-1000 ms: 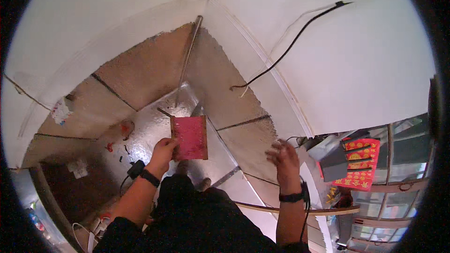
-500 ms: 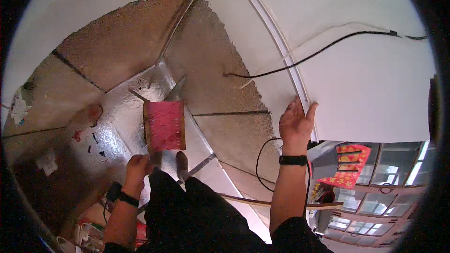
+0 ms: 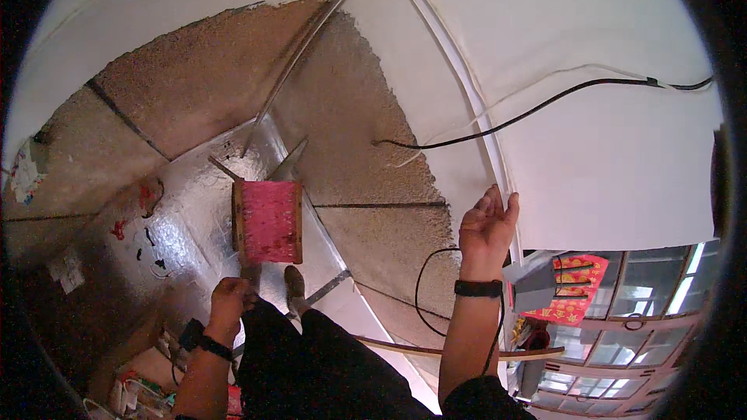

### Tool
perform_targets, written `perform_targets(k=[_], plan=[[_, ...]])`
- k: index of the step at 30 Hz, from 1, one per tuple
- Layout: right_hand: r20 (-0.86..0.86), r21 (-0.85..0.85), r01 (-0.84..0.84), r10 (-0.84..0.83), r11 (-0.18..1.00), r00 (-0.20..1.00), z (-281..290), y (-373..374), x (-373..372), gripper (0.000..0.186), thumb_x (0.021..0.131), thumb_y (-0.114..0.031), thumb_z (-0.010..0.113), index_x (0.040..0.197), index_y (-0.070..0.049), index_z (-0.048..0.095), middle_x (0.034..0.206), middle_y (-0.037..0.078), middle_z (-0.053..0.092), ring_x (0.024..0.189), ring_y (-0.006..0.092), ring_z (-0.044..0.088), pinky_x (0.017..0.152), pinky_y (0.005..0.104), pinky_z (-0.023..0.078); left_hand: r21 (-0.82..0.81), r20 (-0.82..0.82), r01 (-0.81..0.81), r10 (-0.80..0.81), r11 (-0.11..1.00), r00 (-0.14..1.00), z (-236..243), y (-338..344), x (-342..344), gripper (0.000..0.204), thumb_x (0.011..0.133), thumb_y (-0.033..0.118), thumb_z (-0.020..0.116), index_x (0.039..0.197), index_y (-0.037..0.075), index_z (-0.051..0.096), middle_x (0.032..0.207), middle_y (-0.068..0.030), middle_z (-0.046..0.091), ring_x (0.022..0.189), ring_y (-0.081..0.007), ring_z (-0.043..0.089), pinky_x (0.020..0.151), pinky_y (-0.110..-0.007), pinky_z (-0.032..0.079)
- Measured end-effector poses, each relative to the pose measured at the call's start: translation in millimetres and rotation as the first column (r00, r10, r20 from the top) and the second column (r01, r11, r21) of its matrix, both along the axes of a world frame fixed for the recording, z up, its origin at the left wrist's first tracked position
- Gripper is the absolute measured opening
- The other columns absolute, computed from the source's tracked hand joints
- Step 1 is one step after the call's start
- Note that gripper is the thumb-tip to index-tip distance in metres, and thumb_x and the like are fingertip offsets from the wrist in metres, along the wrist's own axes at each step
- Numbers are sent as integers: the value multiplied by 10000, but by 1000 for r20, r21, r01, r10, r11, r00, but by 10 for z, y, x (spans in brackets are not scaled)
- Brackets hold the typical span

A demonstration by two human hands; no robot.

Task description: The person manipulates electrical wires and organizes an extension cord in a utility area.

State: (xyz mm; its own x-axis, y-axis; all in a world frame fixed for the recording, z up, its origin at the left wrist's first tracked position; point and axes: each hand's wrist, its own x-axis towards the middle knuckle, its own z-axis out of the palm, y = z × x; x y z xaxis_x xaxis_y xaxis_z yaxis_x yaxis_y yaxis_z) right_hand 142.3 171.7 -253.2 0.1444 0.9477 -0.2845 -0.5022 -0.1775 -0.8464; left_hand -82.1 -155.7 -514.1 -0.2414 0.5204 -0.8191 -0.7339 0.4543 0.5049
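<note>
Our half-curled right hand [image 3: 486, 235] touches a long, narrow white strip [image 3: 496, 160] at its fingertips; light contact could let it slip. We cannot tell what our left hand [image 3: 231, 297] grips.

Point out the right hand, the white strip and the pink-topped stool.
Right hand [image 3: 486, 237]: head view, on the palm.
White strip [image 3: 468, 85]: head view, on its middle stretch.
Pink-topped stool [image 3: 268, 221]: head view, on its top.

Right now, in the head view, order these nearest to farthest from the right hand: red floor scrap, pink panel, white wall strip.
1. White wall strip, at the right hand.
2. Pink panel, left of the hand.
3. Red floor scrap, farther left.
</note>
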Motion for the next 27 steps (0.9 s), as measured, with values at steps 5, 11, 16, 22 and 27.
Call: perform_targets(k=[5,11,16,22,27], plan=[[-6,6,-21,21,1000,1000,-18,41,120,415,919,-439,588,1051,-46,599,839,7,661,665,111,622,493,211,479,-1,8,-25,25,1000,1000,-87,47,25,161,906,160,584,1014,47,545,830,-64,625,680,-160,623,600,-275,512],[27,28,-58,57,998,998,-84,48,106,407,908,-431,604,1079,-61,604,848,3,686,677,96,644,525,202,491,163,-232,146,-106,976,967,-575,-37,157,162,905,164,587,1006,45,544,827,-70,614,675,-164,623,587,-287,516],[43,24,-43,42,999,998,-103,-7,97,406,908,-436,595,1097,-76,605,844,-8,686,663,92,634,532,208,490,129,-226,123,-92,984,970,-550,64,232,156,902,162,594,990,43,548,823,-52,581,659,-161,611,551,-278,502],[13,21,-71,71,997,997,-50,113,140,392,904,-455,585,1033,-88,636,839,-7,693,642,97,637,522,216,487,88,36,2,-5,996,999,-203,415,141,139,903,162,595,970,49,550,794,-35,568,657,-149,600,557,-270,486],[-1,-59,-22,22,998,1000,54,50,192,541,883,-583,564,1009,-59,603,827,9,632,598,130,563,467,243,438,122,-2,100,-100,988,995,-15,849,144,180,906,172,600,1022,35,579,815,-34,595,678,-150,604,569,-266,473]])
